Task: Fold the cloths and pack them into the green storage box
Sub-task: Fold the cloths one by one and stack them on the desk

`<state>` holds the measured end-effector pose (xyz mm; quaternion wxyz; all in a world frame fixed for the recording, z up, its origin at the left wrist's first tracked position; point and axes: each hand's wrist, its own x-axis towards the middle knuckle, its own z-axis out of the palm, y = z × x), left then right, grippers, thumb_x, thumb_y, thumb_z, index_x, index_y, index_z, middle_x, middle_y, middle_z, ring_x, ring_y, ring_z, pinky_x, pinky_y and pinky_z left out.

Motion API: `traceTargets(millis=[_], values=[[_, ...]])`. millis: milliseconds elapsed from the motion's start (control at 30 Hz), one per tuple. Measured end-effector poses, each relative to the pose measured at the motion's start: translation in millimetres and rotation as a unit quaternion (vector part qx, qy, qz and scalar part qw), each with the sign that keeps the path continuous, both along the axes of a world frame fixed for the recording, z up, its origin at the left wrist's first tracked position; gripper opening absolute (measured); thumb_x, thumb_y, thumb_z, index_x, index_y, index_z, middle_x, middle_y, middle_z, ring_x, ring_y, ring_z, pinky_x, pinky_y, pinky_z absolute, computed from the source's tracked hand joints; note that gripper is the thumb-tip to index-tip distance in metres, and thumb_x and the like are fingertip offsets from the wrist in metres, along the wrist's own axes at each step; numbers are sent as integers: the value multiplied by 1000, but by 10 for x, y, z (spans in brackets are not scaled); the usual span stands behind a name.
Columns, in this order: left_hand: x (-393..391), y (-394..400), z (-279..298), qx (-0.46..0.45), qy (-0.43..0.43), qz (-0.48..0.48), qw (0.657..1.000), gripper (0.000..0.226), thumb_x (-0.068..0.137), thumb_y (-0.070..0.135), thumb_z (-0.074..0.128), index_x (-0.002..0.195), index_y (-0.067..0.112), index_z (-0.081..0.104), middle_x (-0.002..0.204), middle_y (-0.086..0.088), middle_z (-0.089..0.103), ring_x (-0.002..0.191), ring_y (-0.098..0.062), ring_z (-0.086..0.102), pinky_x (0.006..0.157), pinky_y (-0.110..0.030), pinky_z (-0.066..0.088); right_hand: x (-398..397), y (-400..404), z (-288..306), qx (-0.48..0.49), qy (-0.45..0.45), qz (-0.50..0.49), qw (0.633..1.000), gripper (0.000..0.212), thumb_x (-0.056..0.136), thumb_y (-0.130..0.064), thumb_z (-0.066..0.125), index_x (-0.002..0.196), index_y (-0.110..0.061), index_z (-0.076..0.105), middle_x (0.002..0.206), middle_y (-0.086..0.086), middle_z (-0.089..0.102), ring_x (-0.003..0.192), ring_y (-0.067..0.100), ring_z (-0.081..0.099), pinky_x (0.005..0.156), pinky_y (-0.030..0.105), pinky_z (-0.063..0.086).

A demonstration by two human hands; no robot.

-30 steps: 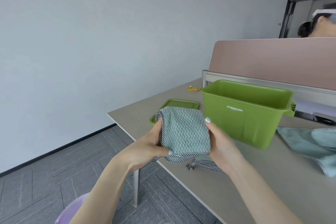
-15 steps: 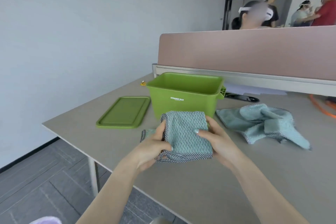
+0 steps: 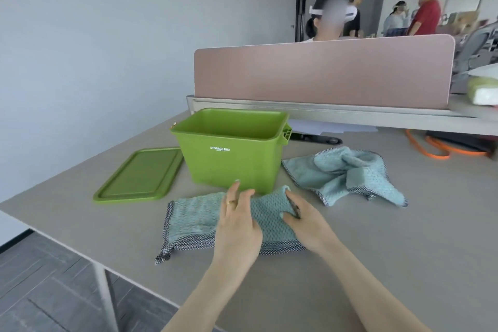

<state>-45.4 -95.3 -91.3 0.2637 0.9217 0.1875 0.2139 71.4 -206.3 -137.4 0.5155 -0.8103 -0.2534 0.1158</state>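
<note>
1. Folding is under way on one teal waffle-weave cloth with a dark checked border (image 3: 194, 217), which lies on the grey counter (image 3: 404, 264) just in front of the green plastic storage box (image 3: 231, 162), its far edge close to the box's front wall.
2. The left hand (image 3: 237, 226) rests flat on the middle of this cloth, fingers spread and grasping nothing, pinning it down.
3. The right hand (image 3: 304, 221) is curled on the cloth's right end, its fingers pinching a bunch of fabric there.
4. The cloth looks only partly folded: the left part lies spread out, with a checked corner loop hanging off the counter's near edge, while the right part is doubled up under the hands.
5. A second teal cloth of the same kind (image 3: 347, 172) sits crumpled to the right of the box, untouched, so it has yet to be folded.
6. What shows of the box's inside is bare green wall; the bottom is hidden from here, so I cannot say whether anything is packed.
7. The flat green lid (image 3: 140, 174) lies on the counter to the left of the box, off it.
8. I judge the task to be in its early part: finishing this fold, folding the other cloth, and packing both remain.
</note>
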Motion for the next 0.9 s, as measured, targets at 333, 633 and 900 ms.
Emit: traceTargets(millis=[333, 633, 900], values=[[479, -46, -360, 97, 262, -28, 960, 80, 89, 61, 31, 150, 21, -2, 160, -9, -3, 147, -30, -3, 118, -41, 8, -181, -54, 111, -135, -322, -151, 925, 47, 90, -36, 43, 132, -16, 44, 142, 2, 43, 125, 28, 46, 96, 41, 41], [454, -40, -425, 104, 214, -34, 971, 67, 88, 55, 32, 148, 36, 9, 160, -4, -2, 147, -27, -4, 118, -38, 4, -141, 34, -20, -261, -176, 28, 949, 54, 96, -51, 25, 145, -30, 26, 157, -10, 17, 145, 12, 9, 118, 41, 2], [459, -7, -490, 114, 178, -29, 977, 85, 77, 78, 32, 147, 33, 17, 160, 0, 7, 147, -25, 1, 117, -39, 7, 242, -525, 223, -148, -342, -324, 870, 67, 71, 6, 52, 133, -20, 45, 151, 4, 32, 140, 31, 22, 111, 49, 11]])
